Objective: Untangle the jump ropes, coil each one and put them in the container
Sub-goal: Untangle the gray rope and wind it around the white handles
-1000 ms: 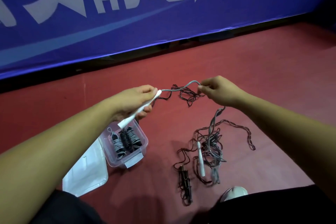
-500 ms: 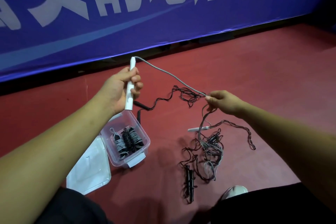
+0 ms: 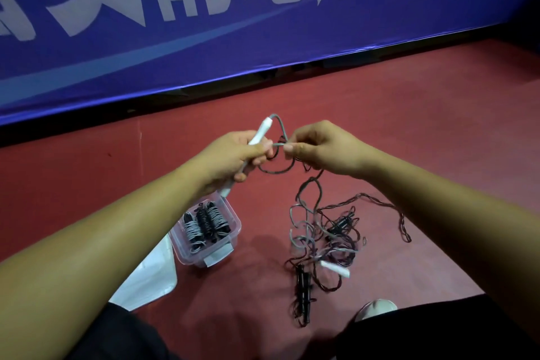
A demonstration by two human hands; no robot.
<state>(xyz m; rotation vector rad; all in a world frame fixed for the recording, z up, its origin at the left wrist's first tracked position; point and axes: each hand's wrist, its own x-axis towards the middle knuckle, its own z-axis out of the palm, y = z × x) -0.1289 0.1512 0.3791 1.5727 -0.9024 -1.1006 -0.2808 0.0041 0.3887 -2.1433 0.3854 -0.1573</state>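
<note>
Floor [image 3: 438,131], red & matte, is filling most of the view; a blue banner [image 3: 263,38] w/ large pale lettering is standing along its far edge, a dark gap showing beneath it. A clear plastic container [image 3: 236,231] is sitting on the floor just below the left forearm, holding coiled ropes [image 3: 204,225], grey & black, side by side; a pale lid [image 3: 155,280] is lying just beside it on the near-left, partly hidden by the arm. To the right, apart from the container, a tangle [image 3: 324,238] of grey & dark cords is lying loose on the floor, w/ a second white handle [image 3: 335,268] resting at its near side & black handles [image 3: 303,286] lying together closer to the person; tip of a pale shoe [image 3: 377,308] is poking out past dark-clothed legs at the bottom edge.

Both hands are hovering above the floor, nearly touching. Left hand [image 3: 230,158] is gripping a white handle [image 3: 263,131], fingers curled round its middle, the handle tilting up & away w/ both ends sticking out of the fist; a grey cord [image 3: 280,126] is leaving the top end, looping over & coming down between the hands. Right hand [image 3: 321,149] is pinching that grey cord between thumb & forefinger, other fingers curled in, right beside the left fingertips; a dark cord [image 3: 274,171] is sagging under the hands & trailing down to the tangle.
</note>
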